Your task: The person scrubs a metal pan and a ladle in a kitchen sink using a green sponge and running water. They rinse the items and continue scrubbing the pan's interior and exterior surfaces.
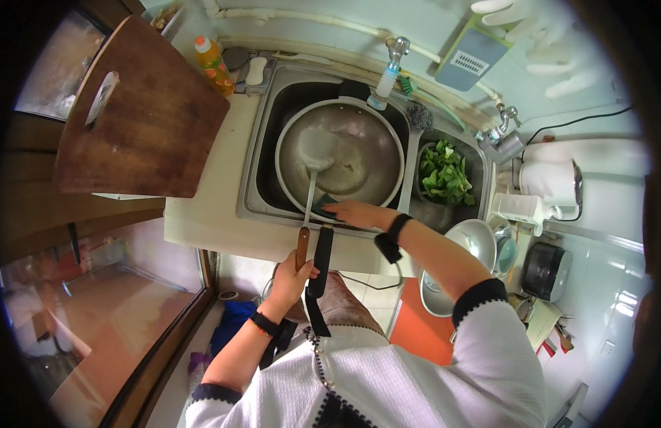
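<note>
A wide metal wok (373, 144) sits in the larger basin of the stainless steel sink (249, 176), with a little liquid in its bottom. My left hand (291, 282) grips the wooden handle of a metal wok spatula (318, 148), whose blade lies over the inside of the wok. Close beside that hand, the wok's black handle (323, 251) sticks out past the counter edge towards me. At the near rim of the wok, my right hand (362, 214) presses a dark green scouring pad (324, 205); its fingertips partly cover the pad.
Leafy greens (445, 174) fill the smaller basin. Above the wok hangs a faucet (386, 80). A brown cutting board (148, 117) stands at the left, near an orange bottle (214, 64). Metal bowls (472, 241) are stacked at right. A steel-wool scrubber (420, 116) rests between the basins.
</note>
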A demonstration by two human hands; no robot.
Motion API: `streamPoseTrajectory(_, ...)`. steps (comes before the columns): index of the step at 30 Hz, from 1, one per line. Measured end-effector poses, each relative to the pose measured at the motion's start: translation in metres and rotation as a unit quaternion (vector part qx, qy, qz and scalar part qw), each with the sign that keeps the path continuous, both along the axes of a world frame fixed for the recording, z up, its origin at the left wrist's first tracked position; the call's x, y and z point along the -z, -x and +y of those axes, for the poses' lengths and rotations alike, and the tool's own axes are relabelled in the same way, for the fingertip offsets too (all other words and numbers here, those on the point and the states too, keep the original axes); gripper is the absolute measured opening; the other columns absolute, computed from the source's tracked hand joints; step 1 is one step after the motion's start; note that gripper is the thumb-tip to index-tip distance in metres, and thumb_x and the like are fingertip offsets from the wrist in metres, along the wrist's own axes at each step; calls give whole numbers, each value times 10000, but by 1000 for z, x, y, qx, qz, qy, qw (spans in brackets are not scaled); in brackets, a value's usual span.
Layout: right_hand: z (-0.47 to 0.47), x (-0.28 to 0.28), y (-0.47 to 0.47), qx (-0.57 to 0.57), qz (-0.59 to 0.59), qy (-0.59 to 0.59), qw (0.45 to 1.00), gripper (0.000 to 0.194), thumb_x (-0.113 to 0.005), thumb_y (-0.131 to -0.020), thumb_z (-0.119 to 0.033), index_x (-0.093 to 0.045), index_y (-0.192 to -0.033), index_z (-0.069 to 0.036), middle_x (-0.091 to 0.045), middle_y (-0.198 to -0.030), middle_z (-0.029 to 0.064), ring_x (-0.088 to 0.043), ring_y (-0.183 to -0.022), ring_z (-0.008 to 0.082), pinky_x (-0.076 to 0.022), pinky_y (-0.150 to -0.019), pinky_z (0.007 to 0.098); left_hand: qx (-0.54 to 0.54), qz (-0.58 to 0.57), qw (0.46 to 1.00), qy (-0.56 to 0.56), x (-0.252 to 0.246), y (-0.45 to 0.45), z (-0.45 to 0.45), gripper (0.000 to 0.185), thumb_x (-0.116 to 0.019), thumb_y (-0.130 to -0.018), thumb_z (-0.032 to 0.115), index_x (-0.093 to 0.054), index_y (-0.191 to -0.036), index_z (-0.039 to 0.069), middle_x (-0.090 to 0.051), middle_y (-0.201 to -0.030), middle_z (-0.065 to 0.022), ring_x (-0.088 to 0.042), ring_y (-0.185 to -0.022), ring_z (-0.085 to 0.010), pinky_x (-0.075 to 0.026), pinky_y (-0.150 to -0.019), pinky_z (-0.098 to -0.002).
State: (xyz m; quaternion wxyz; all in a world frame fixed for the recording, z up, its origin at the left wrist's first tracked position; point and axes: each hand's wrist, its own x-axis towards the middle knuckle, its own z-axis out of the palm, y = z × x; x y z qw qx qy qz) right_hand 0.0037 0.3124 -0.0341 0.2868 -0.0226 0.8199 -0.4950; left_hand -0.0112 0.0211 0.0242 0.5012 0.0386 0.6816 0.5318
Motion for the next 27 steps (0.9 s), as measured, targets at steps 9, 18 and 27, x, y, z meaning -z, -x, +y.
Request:
streamPoseTrajectory(9,-32,25,30,8,64,23,998,541,-473,-1018,-211,-358,-1522,-50,-326,-1583,187,-335,-1443,343,-260,-1188,406,-3,-68,997,-42,-8,-11,12,319,-520,-1018,171,-461,-1253,-36,-705,-941,-141,-698,-773,-180,-548,-688,-272)
streamPoseTrajectory(18,-4,-19,-2,-26,1,54,998,496,-530,-1006,-188,-440,-1467,-30,-494,-1463,196,-458,-1347,359,-339,-1141,409,-40,-106,989,-93,-4,-22,17,388,-510,-1031,168,-393,-1324,-58,-691,-998,-175,-717,-858,-224,-580,-747,-305)
streamPoseTrajectory(27,-59,-1,54,43,189,-35,980,558,-520,-1011,-240,-356,-1532,-126,-347,-1576,152,-408,-1386,374,-314,-1167,422,-55,-65,991,-101,1,-28,12,295,-503,-1028,149,-419,-1228,-50,-687,-912,-159,-715,-814,-217,-576,-705,-294)
